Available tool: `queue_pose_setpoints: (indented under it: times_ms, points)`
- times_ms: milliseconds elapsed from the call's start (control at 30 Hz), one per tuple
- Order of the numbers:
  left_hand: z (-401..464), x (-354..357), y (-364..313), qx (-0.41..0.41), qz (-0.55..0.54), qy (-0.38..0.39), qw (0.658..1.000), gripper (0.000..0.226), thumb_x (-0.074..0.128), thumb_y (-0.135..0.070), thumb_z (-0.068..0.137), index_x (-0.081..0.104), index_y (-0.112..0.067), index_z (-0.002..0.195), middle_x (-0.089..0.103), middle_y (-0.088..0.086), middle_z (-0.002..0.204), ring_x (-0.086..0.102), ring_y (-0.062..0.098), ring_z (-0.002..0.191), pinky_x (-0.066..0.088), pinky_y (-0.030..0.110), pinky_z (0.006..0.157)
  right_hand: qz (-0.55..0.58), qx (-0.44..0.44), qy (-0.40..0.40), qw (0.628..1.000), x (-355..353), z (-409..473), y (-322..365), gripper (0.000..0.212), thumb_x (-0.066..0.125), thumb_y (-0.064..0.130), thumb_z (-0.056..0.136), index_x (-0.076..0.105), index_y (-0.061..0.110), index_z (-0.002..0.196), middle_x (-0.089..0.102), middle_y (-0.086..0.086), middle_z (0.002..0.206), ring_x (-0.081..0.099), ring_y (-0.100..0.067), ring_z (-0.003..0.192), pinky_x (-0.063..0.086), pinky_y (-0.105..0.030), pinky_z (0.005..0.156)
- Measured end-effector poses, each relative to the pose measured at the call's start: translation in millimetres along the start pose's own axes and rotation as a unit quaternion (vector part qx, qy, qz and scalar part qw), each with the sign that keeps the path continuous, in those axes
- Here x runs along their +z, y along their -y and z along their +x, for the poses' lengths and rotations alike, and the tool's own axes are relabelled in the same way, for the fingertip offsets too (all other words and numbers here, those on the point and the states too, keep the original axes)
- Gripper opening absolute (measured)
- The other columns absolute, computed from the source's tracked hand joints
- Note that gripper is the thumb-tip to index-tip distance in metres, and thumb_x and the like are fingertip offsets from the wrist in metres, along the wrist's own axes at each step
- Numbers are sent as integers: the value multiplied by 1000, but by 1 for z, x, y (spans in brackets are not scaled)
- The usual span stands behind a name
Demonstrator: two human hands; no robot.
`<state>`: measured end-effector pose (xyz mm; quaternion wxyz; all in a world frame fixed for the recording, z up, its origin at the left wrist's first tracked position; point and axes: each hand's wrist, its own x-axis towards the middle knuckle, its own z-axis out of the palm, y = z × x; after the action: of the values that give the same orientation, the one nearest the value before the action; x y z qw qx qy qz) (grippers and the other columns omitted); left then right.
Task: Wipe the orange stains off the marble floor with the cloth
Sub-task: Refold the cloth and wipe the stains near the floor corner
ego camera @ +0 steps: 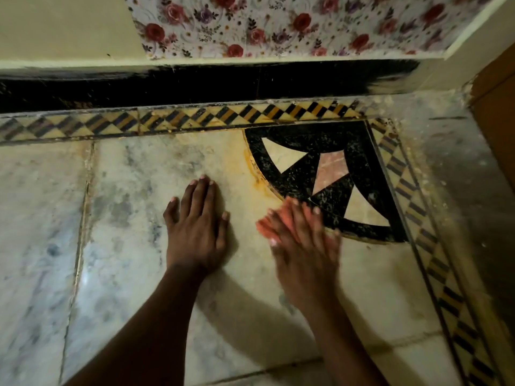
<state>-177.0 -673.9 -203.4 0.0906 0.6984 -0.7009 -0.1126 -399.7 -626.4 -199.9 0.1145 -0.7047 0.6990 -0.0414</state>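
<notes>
My left hand (196, 224) lies flat on the pale marble floor (133, 218), fingers spread, holding nothing. My right hand (302, 240) is blurred with motion and presses a small pink-orange cloth (271, 225) against the floor; the cloth peeks out under its fingers. It sits at the lower left edge of a black inlaid corner pattern (334, 151). An orange stain (255, 171) runs along the curved edge of that inlay, just above the cloth.
A checkered border strip (195, 119) runs along the far side and down the right. Behind it are a black skirting (195, 84) and a wall with floral paper (278, 26). A brown wooden door (496, 107) stands at the right.
</notes>
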Motion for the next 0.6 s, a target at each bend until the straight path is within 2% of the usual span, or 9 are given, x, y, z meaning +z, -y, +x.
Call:
queue_pose_setpoints:
  times_ms: [100, 167, 233, 300, 400, 433, 500, 567, 600]
  points:
    - [-1, 0, 0, 4, -4, -3, 1000, 73, 22, -52, 106, 14, -16, 168, 10, 4, 177, 8, 21, 163, 9, 52, 129, 10, 163, -6, 987, -9, 10, -44, 56, 8, 64, 106, -3, 62, 160, -10, 11, 178, -9, -28, 165, 3, -65, 128]
    - [-1, 1, 1, 5, -3, -6, 1000, 73, 21, -53, 105, 15, -16, 168, 11, 4, 177, 8, 21, 163, 8, 51, 128, 50, 231, -18, 972, -11, 49, -42, 54, 18, 63, 108, 3, 64, 160, -10, 11, 178, -14, -30, 164, 1, -67, 127]
    - [-2, 1, 0, 7, -3, -7, 1000, 73, 20, -53, 105, 16, -16, 168, 11, 4, 177, 8, 21, 163, 8, 51, 128, 57, 176, -1, 983, -10, 71, -20, 54, 28, 59, 109, 6, 67, 158, -13, 11, 178, -19, -31, 163, -3, -67, 127]
    - [-1, 0, 0, 6, -4, -4, 1000, 74, 20, -54, 105, 16, -17, 168, 12, 4, 177, 9, 21, 163, 8, 51, 129, 30, 60, 14, 998, -6, 57, -3, 56, 30, 58, 109, 2, 70, 156, -18, 13, 177, -21, -29, 163, -5, -65, 128]
    - [-3, -4, 1, 1, -4, -4, 1000, 74, 18, -54, 104, 16, -16, 168, 12, 5, 177, 9, 22, 163, 10, 53, 129, -17, -34, 11, 999, 2, -18, -15, 55, 16, 61, 107, -7, 69, 156, -15, 15, 177, -12, -25, 165, 6, -61, 128]
    - [-3, -4, 1, 2, -2, -3, 1000, 75, 17, -54, 104, 15, -16, 168, 11, 5, 177, 9, 22, 163, 9, 53, 129, -15, -17, 3, 1000, 0, -35, -29, 55, 11, 63, 106, -9, 66, 157, -11, 13, 178, -6, -27, 165, 13, -63, 128]
    - [-3, -4, 1, 5, -3, 2, 1000, 75, 15, -54, 104, 13, -17, 169, 9, 5, 177, 7, 21, 163, 8, 53, 129, 6, 77, -17, 997, -6, -33, -56, 57, 8, 65, 104, -14, 66, 156, -4, 6, 179, 5, -34, 165, 20, -66, 125]
    - [-4, -2, 2, 8, -3, -6, 1000, 75, 13, -55, 104, 13, -16, 169, 8, 5, 177, 6, 21, 164, 8, 53, 129, 46, 175, -43, 983, -9, 8, -57, 57, 12, 65, 102, -18, 72, 150, -1, 3, 179, 3, -36, 164, 15, -66, 126]
    - [-3, -1, 2, 10, -4, -8, 1000, 76, 13, -55, 104, 14, -16, 169, 9, 5, 177, 7, 21, 164, 8, 53, 129, 55, 196, -43, 978, -8, 32, -48, 57, 16, 64, 104, -13, 71, 153, -2, 3, 179, -2, -36, 164, 10, -67, 127]
